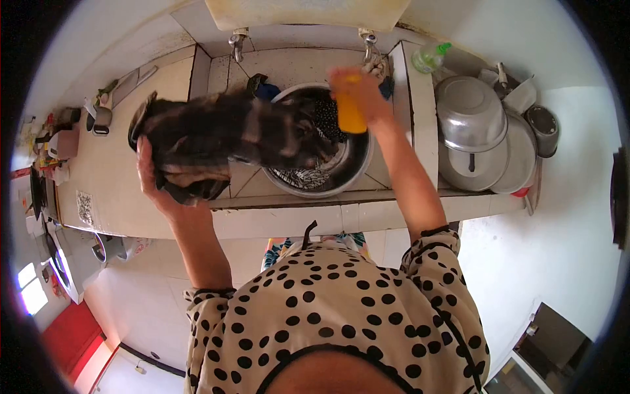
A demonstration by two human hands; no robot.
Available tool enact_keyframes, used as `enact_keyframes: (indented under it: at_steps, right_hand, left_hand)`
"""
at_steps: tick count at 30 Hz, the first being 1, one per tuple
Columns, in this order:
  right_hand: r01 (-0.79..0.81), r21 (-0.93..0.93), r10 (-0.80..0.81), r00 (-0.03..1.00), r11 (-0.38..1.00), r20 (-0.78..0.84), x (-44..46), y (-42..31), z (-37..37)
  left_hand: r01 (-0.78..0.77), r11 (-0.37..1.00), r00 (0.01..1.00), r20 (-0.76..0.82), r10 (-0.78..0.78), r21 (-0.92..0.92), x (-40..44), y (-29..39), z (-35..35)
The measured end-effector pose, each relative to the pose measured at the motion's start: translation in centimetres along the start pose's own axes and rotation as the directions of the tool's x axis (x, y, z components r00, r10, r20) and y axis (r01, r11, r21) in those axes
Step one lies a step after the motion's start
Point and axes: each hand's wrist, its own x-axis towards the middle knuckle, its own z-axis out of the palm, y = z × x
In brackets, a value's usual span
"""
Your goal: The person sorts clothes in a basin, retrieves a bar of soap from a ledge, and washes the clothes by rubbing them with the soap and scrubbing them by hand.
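Note:
A dark patterned cloth (230,131) stretches from the counter on the left to above a metal basin (315,192) in the tiled sink. My left hand (149,172) grips its left end. Near the basin's upper right rim, my right hand (359,92) is closed on a yellow-orange object (352,115), blurred by motion. More dark cloth with white marks (302,177) lies in the basin, partly hidden by the stretched cloth.
Two taps (237,46) (370,44) stick out above the sink. On the right counter stand a green-capped bottle (428,59), an upturned metal pot (470,111) and round lids (518,154). A knife (146,76) lies at the upper left.

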Motion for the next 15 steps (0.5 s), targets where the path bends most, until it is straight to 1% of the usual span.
enact_keyframes:
  at_steps: [1, 2, 4, 5, 6, 7, 9, 10, 11, 12, 13, 14, 15]
  right_hand:
    - [0.007, -0.339, -0.002, 1.0, 0.941, 0.016, 1.5, 5.6, -1.6]
    - [0.023, -0.637, -0.004, 0.999, 0.77, 0.032, 2.9, 11.1, -3.1]
    - [0.17, -0.843, -0.164, 0.981, 0.51, 0.099, 0.9, 18.9, -3.2]
    - [0.093, -0.862, -0.037, 0.996, 0.498, 0.086, -0.1, 19.9, -1.9]
    - [0.019, -0.88, 0.091, 0.993, 0.475, 0.071, -0.8, 20.8, -0.1]
    - [-0.022, -0.879, 0.051, 0.999, 0.476, 0.003, -1.6, 22.0, 1.1]
    - [-0.1, -0.87, -0.035, 0.991, 0.483, -0.133, -2.2, 23.7, 2.8]
    - [-0.182, -0.755, 0.104, 0.983, 0.63, -0.151, -1.5, 23.7, 2.5]
    - [-0.279, -0.611, 0.242, 0.959, 0.741, -0.144, -0.5, 23.5, 1.6]
    - [-0.382, -0.448, 0.374, 0.921, 0.808, -0.11, 0.1, 23.3, 0.7]
    - [-0.252, -0.485, 0.214, 0.968, 0.838, -0.132, 0.0, 21.5, 0.1]
    - [-0.12, -0.525, 0.048, 0.988, 0.843, -0.148, -0.5, 17.5, -0.4]
    - [0.01, -0.568, -0.12, 0.981, 0.823, -0.156, -1.0, 13.5, -0.9]
  left_hand:
    - [0.088, 0.994, 0.996, -0.02, -0.09, -0.058, 0.1, -0.3, -1.1]
    - [0.144, 0.976, 0.988, -0.033, -0.151, -0.164, 0.2, 0.0, -1.2]
    - [0.232, 0.897, 0.961, -0.057, -0.272, -0.377, 0.6, 0.7, -1.3]
    - [0.329, 0.778, 0.933, 0.058, -0.354, -0.535, 1.4, 0.9, -2.2]
    - [0.421, 0.623, 0.894, 0.185, -0.409, -0.66, 2.1, 1.3, -2.6]
    - [0.369, 0.681, 0.896, 0.048, -0.441, -0.633, 2.1, 1.9, -1.9]
    - [0.331, 0.646, 0.933, 0.136, -0.334, -0.688, 2.0, 1.7, -2.3]
    - [0.315, 0.624, 0.945, 0.178, -0.273, -0.715, 2.1, 1.7, -2.4]
    - [0.312, 0.586, 0.949, 0.212, -0.235, -0.748, 2.0, 1.9, -2.5]
    - [0.312, 0.544, 0.95, 0.244, -0.195, -0.779, 1.8, 2.2, -2.1]
    - [0.31, 0.496, 0.951, 0.268, -0.154, -0.811, 1.5, 2.5, -1.5]
    - [0.313, 0.528, 0.946, 0.307, -0.102, -0.789, 1.1, 2.9, -0.6]
    - [0.313, 0.559, 0.937, 0.346, -0.05, -0.768, 0.7, 3.4, 0.5]
